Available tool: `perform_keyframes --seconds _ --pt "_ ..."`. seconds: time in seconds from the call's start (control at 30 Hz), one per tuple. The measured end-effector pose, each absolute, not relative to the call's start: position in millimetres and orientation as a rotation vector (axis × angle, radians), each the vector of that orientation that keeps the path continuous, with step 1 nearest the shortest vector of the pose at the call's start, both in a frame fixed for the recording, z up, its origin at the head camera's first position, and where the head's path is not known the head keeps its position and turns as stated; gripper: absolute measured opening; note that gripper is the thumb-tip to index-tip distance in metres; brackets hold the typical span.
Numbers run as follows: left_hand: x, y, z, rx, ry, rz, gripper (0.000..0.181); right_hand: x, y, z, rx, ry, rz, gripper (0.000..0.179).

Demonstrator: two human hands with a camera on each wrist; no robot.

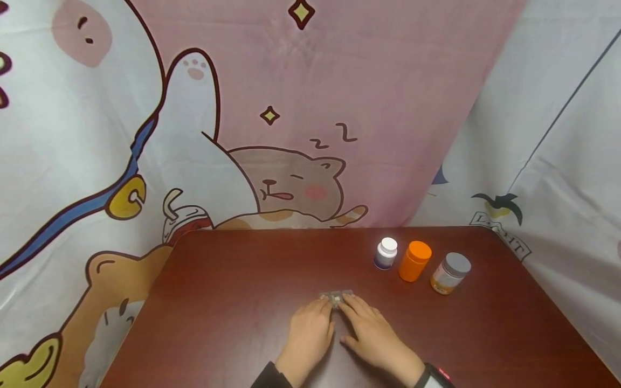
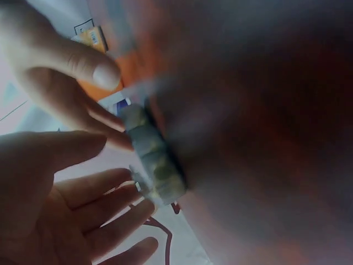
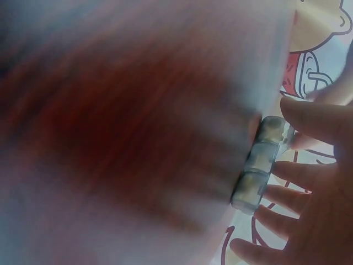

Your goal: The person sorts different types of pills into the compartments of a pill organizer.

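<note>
A small clear pill box (image 1: 336,296) with three compartments lies on the dark red table (image 1: 233,302), just past my fingertips. My left hand (image 1: 312,328) lies flat with straight fingers, and its tips reach the box's left part. Beside it my right hand (image 1: 371,331) lies flat too, with its fingers at the box's right part. In the left wrist view the pill box (image 2: 154,160) sits against the spread fingers of my left hand (image 2: 105,212). In the right wrist view the pill box (image 3: 259,165) sits by the straight fingers of my right hand (image 3: 298,193).
Three containers stand in a row at the back right of the table: a white-capped bottle (image 1: 386,253), an orange bottle (image 1: 414,261) and a grey-lidded jar (image 1: 450,273). A cartoon-print cloth (image 1: 271,134) hangs behind the table.
</note>
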State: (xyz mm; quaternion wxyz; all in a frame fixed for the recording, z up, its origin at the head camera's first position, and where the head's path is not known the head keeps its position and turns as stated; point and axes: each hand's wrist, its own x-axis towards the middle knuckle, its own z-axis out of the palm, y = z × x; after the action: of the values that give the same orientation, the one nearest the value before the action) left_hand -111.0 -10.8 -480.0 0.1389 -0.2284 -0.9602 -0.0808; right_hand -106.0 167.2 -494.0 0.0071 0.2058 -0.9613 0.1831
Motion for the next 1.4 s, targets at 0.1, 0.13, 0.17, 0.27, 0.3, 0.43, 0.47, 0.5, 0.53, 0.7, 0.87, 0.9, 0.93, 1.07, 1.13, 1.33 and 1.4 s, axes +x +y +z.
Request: perform_keyframes --seconds 0.1,0.13,0.17,0.27,0.3,0.43,0.47,0.5,0.53,0.7,0.87,0.9,0.93,1.07,1.13,1.33,1.4 --pt "-109 -10 -486 -0.647 -2.757 -0.19 0.041 -106 167 -494 0.642 -3.004 0.567 0.069" --pt "-109 -10 -487 -0.652 -2.752 -0.17 0.04 -106 167 -493 0.642 -3.004 0.573 0.069" --pt "-109 -10 -488 -0.659 -2.745 -0.15 0.04 -106 167 -493 0.643 -3.004 0.576 0.069" --pt "-108 -9 -488 -0.678 -2.729 -0.118 0.038 -107 167 -493 0.646 -3.004 0.585 0.07" --pt "-108 -9 -488 -0.682 -2.725 -0.11 0.037 -107 167 -493 0.647 -3.004 0.586 0.07" --pt "-106 -6 -488 -0.697 -2.744 -0.053 0.04 -107 166 -491 0.651 -3.007 0.581 0.069" --pt "-105 -5 -488 -0.704 -2.754 -0.023 0.043 -106 166 -491 0.65 -3.01 0.58 0.068" --pt "-104 -4 -488 -0.709 -2.76 0.007 0.046 -106 166 -491 0.648 -3.014 0.58 0.067" --pt "-103 -3 -489 -0.713 -2.766 0.03 0.049 -106 166 -491 0.646 -3.017 0.58 0.067" --pt "-100 -2 -487 -0.679 -2.775 -0.038 0.05 -106 165 -491 0.648 -3.024 0.59 0.067" --pt "-96 -7 -487 -0.547 -2.854 -0.356 0.049 -107 165 -491 0.642 -3.034 0.585 0.067" --pt "-95 -7 -487 -0.511 -2.87 -0.401 0.05 -107 165 -491 0.64 -3.033 0.579 0.067" --pt "-94 -8 -487 -0.478 -2.886 -0.43 0.051 -107 166 -491 0.639 -3.03 0.582 0.067" --pt "-92 -9 -488 -0.416 -2.939 -0.482 0.055 -108 166 -492 0.642 -3.02 0.564 0.068" --pt "-92 -9 -488 -0.414 -2.965 -0.512 0.058 -108 166 -492 0.641 -3.022 0.571 0.069" --pt "-93 -9 -486 -0.416 -2.962 -0.571 0.059 -109 165 -491 0.629 -3.054 0.583 0.068" --pt "-93 -9 -486 -0.418 -2.955 -0.575 0.058 -109 165 -491 0.629 -3.06 0.576 0.068"
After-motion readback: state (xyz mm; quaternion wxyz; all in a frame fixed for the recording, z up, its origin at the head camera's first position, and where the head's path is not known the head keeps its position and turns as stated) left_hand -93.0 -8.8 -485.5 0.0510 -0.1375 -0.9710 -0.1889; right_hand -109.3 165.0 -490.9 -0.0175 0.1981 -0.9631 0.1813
